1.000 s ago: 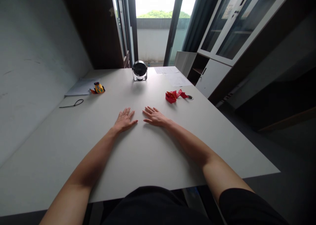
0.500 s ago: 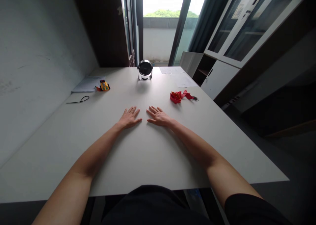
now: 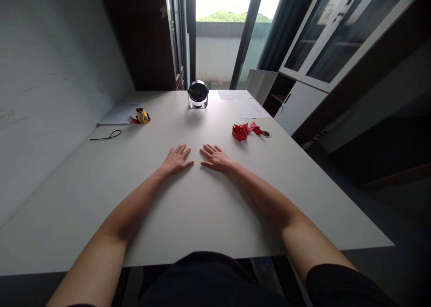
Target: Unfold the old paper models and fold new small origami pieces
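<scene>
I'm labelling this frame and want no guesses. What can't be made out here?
- Head view: undersides of the left hand and right hand, hidden flat against the table.
- Head view: red folded paper, too small to tell its exact shape.
- Head view: yellow toy, details too small.
- Head view: paper sheets, print too small to read.

Since a second ago the head camera has turned slightly to the left. As a result the left hand (image 3: 177, 161), the right hand (image 3: 217, 160), the small round black-and-silver desk fan (image 3: 198, 94), the red folded paper pieces (image 3: 244, 131) and the small yellow toy car (image 3: 142, 116) each sit a little further right in the view. In the last half second the fan has edged barely upward.
</scene>
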